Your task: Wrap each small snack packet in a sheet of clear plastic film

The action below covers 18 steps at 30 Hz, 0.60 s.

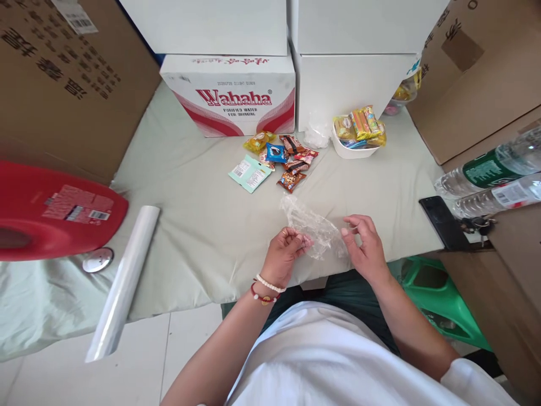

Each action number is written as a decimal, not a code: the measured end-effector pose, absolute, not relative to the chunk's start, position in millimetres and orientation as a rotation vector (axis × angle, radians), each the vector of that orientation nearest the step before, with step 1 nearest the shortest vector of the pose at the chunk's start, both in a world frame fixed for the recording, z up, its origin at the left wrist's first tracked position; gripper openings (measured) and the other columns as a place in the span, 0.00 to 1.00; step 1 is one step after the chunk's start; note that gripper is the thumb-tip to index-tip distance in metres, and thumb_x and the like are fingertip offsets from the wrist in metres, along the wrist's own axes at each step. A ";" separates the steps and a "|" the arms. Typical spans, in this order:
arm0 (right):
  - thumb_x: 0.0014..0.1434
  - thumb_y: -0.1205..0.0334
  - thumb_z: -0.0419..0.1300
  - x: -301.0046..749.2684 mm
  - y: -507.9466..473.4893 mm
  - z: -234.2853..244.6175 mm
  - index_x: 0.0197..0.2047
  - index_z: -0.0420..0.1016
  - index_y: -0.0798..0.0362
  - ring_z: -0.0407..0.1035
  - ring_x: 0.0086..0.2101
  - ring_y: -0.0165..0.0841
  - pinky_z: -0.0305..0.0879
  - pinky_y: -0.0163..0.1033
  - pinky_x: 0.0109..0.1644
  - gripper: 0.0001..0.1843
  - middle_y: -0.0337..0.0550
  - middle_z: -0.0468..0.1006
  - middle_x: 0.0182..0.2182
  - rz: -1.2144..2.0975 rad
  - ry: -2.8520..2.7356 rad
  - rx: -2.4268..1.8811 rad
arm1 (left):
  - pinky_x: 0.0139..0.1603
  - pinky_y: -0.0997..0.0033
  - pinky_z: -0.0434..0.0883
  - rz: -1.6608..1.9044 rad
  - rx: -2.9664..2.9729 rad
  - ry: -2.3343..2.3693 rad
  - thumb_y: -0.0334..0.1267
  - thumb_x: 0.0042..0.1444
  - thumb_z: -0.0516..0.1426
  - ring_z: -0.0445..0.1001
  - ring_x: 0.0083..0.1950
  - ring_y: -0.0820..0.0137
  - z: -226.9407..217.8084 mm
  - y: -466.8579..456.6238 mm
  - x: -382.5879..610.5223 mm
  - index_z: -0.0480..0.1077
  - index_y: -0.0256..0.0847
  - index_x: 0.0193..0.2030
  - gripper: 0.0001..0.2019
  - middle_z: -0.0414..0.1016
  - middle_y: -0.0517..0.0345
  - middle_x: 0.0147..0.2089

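My left hand (285, 251) is closed in a pinch on a crumpled clear plastic bag (315, 225) near the table's front edge. A little pink shows at the fingertips, perhaps print on the plastic. At the bag's right side, my right hand (367, 248) is half curled, with a small gap between thumb and forefinger. Beyond the bag lies a loose group of wrapped snacks: a pale green packet (250, 173), a blue packet (276, 153), a yellow packet (259, 141) and several brown and red ones, including a brown packet (291, 181).
A white tub (355, 151) of snacks and crumpled white plastic (318, 129) stand before white boxes and a Wahaha carton (230, 101). Left are a red container (59, 211) and a film roll (122, 285). Right are a phone (443, 221), keys (479, 224) and bottles (490, 169).
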State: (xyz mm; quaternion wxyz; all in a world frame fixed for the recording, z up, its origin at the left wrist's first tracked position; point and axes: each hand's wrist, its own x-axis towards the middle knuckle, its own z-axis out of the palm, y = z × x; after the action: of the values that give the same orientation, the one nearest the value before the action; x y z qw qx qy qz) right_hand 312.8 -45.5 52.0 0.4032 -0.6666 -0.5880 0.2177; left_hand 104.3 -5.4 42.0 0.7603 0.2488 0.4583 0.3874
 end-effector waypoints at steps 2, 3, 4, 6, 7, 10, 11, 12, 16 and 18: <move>0.67 0.43 0.61 302.6 -37.6 52.2 0.55 0.78 0.46 0.70 0.53 0.47 0.69 0.54 0.58 0.20 0.53 0.78 0.51 0.623 -1.648 -1.637 | 0.49 0.65 0.76 0.836 0.589 0.982 0.49 0.45 0.74 0.80 0.42 0.68 41.8 -9.7 106.0 0.70 0.40 0.37 0.22 0.81 0.56 0.39; 0.66 0.44 0.63 296.8 -32.5 49.6 0.52 0.78 0.47 0.70 0.51 0.47 0.69 0.54 0.58 0.19 0.52 0.79 0.48 0.698 -1.690 -1.628 | 0.49 0.65 0.76 0.835 0.599 0.977 0.47 0.46 0.73 0.80 0.42 0.68 41.2 -11.2 105.8 0.71 0.40 0.37 0.20 0.81 0.56 0.39; 0.65 0.45 0.63 291.4 -27.1 45.6 0.49 0.79 0.47 0.71 0.49 0.46 0.69 0.53 0.56 0.17 0.51 0.79 0.45 0.782 -1.695 -1.626 | 0.49 0.65 0.76 0.844 0.592 0.979 0.45 0.46 0.73 0.80 0.43 0.68 40.2 -12.2 104.4 0.71 0.40 0.37 0.19 0.82 0.56 0.39; 0.64 0.45 0.62 283.0 -17.5 36.3 0.41 0.79 0.48 0.72 0.42 0.42 0.70 0.49 0.49 0.15 0.47 0.78 0.39 0.941 -1.603 -1.609 | 0.50 0.64 0.77 0.886 0.526 1.007 0.41 0.45 0.71 0.81 0.44 0.67 37.4 -12.2 98.3 0.69 0.41 0.35 0.17 0.81 0.57 0.40; 0.64 0.45 0.61 280.3 -14.1 32.4 0.39 0.79 0.49 0.71 0.39 0.40 0.69 0.46 0.46 0.16 0.45 0.77 0.36 1.005 -1.524 -1.593 | 0.51 0.63 0.78 0.915 0.474 1.034 0.40 0.45 0.70 0.81 0.44 0.67 35.7 -11.4 93.8 0.68 0.41 0.34 0.16 0.81 0.57 0.39; 0.62 0.41 0.62 276.3 -9.9 28.7 0.37 0.76 0.48 0.68 0.34 0.35 0.67 0.41 0.41 0.19 0.41 0.75 0.33 1.127 -1.236 -1.537 | 0.45 0.64 0.79 1.009 0.326 1.168 0.39 0.46 0.66 0.82 0.38 0.68 31.9 -6.4 78.0 0.65 0.42 0.34 0.14 0.77 0.61 0.34; 0.61 0.39 0.63 275.7 -9.8 29.9 0.36 0.75 0.48 0.67 0.33 0.34 0.67 0.40 0.39 0.20 0.39 0.74 0.31 1.172 -1.147 -1.522 | 0.41 0.66 0.79 1.033 0.296 1.214 0.39 0.47 0.65 0.81 0.35 0.69 31.5 -4.4 73.0 0.64 0.42 0.34 0.13 0.75 0.63 0.32; 0.59 0.38 0.64 275.2 -10.1 31.8 0.36 0.74 0.48 0.66 0.32 0.33 0.67 0.39 0.37 0.21 0.38 0.73 0.30 1.218 -1.070 -1.509 | 0.36 0.69 0.78 1.052 0.285 1.256 0.39 0.48 0.64 0.80 0.33 0.70 31.4 -2.2 68.5 0.64 0.43 0.35 0.13 0.73 0.64 0.30; 0.56 0.36 0.67 273.3 -11.6 37.6 0.36 0.74 0.48 0.64 0.31 0.32 0.65 0.36 0.31 0.23 0.38 0.71 0.30 1.273 -0.948 -1.502 | 0.24 0.76 0.68 1.078 0.349 1.352 0.40 0.50 0.62 0.74 0.24 0.75 33.7 6.0 56.9 0.63 0.44 0.38 0.13 0.73 0.66 0.30; 0.56 0.37 0.66 272.6 -12.6 36.3 0.37 0.74 0.48 0.64 0.30 0.32 0.64 0.35 0.28 0.22 0.39 0.72 0.31 1.242 -0.945 -1.521 | 0.21 0.77 0.63 1.084 0.376 1.375 0.43 0.52 0.63 0.69 0.21 0.77 34.2 8.9 54.1 0.62 0.44 0.38 0.14 0.73 0.66 0.30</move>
State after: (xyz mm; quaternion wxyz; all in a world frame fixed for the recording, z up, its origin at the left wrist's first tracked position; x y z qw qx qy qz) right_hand 272.6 -12.6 36.3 0.4629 -0.6188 -0.3843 0.5051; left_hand 54.1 8.9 34.2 0.6253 0.1639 0.5991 0.4725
